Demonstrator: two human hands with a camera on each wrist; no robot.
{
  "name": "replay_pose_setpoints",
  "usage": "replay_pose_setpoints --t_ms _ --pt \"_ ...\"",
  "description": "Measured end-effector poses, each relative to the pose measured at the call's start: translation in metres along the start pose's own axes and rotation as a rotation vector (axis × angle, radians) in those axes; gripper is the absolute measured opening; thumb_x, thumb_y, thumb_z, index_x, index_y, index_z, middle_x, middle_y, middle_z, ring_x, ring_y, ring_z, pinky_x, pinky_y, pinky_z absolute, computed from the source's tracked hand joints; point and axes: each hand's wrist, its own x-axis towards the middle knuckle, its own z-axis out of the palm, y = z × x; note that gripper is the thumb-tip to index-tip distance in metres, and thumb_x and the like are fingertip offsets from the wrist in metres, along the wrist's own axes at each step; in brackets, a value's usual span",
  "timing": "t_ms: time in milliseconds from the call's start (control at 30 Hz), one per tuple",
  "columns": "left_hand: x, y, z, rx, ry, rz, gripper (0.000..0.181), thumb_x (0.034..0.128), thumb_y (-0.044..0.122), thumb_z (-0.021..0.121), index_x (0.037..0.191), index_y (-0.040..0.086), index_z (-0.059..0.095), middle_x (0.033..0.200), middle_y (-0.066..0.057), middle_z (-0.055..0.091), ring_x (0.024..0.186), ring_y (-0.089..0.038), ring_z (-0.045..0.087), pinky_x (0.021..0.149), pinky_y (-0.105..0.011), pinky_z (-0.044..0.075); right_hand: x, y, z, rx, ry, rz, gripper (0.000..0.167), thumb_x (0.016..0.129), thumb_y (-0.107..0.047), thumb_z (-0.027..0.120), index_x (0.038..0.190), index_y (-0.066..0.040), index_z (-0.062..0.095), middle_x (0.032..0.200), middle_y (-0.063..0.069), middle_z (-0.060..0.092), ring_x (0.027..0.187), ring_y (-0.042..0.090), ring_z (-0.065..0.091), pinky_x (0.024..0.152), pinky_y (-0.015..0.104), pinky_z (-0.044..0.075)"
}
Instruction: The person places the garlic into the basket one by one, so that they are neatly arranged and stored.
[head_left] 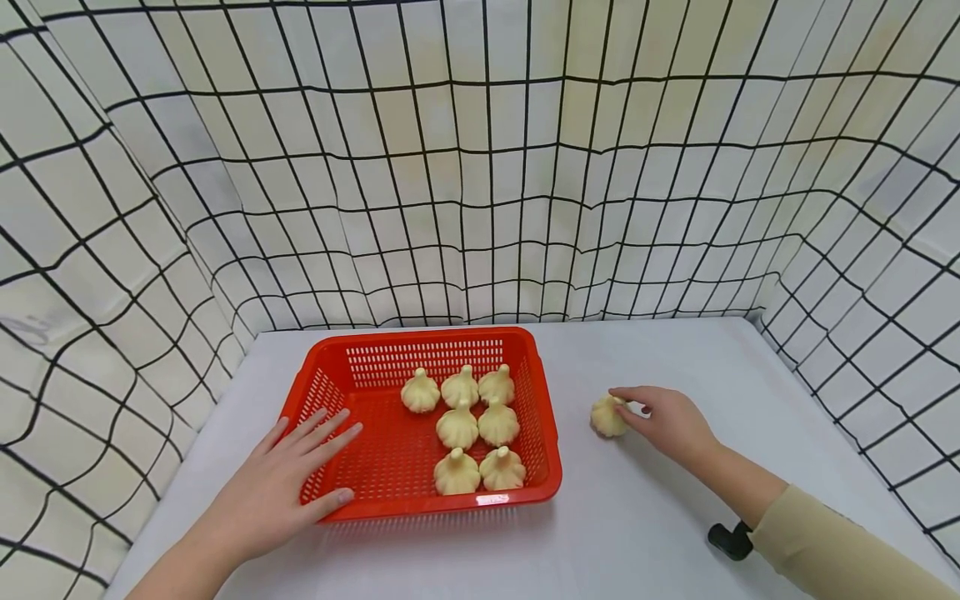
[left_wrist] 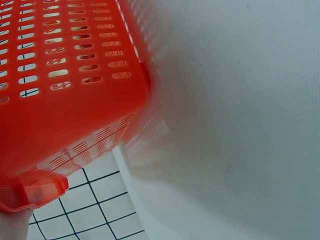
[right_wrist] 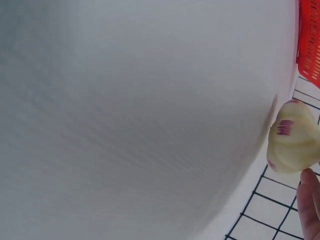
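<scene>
A garlic bulb is by its stem between the thumb and fingers of my right hand, to the right of the basket. The right wrist view shows this garlic bulb with purple streaks, and fingertips touching it. My left hand lies with spread fingers over the left front corner of a red plastic basket. Inside, several pale garlic bulbs stand stem up in the right part. From the left wrist, the slotted basket wall fills the upper left, with little of the hand visible.
A white table surface lies under everything. White walls with black netting enclose the back and both sides. Near the right sleeve is a small black object, seemingly at the wrist.
</scene>
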Motion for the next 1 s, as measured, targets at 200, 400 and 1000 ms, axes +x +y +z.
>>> replay_pose_setpoints --t_ms 200,400,1000 --pt "0.001 0.0 0.0 0.0 -0.007 -0.003 0.075 0.0871 0.063 0.063 0.151 0.028 0.045 0.158 -0.001 0.037 0.145 -0.035 0.03 0.122 -0.043 -0.006 0.007 -0.005 -0.008 0.035 0.028 -0.003 0.032 0.091 -0.024 0.074 0.122 -0.017 0.073 0.113 0.003 0.073 0.084 0.018 0.066 0.069 0.032 0.055" --pt "0.0 -0.001 0.001 0.003 -0.013 -0.007 0.075 0.0869 0.064 0.062 0.15 0.029 0.045 0.158 -0.001 0.037 0.145 -0.035 0.03 0.122 -0.045 -0.005 0.019 -0.019 -0.023 0.084 0.074 -0.022 0.033 0.092 -0.025 0.072 0.124 -0.016 0.072 0.112 0.003 0.073 0.083 0.018 0.065 0.063 0.028 0.054" --pt "0.0 -0.002 0.002 0.015 0.012 0.019 0.077 0.0863 0.065 0.062 0.151 0.028 0.044 0.158 0.0 0.037 0.144 -0.035 0.03 0.122 -0.047 -0.002 0.061 -0.076 -0.05 0.174 0.104 -0.099 0.032 0.094 -0.024 0.07 0.125 -0.019 0.071 0.114 0.001 0.073 0.088 0.019 0.066 0.069 0.031 0.058"
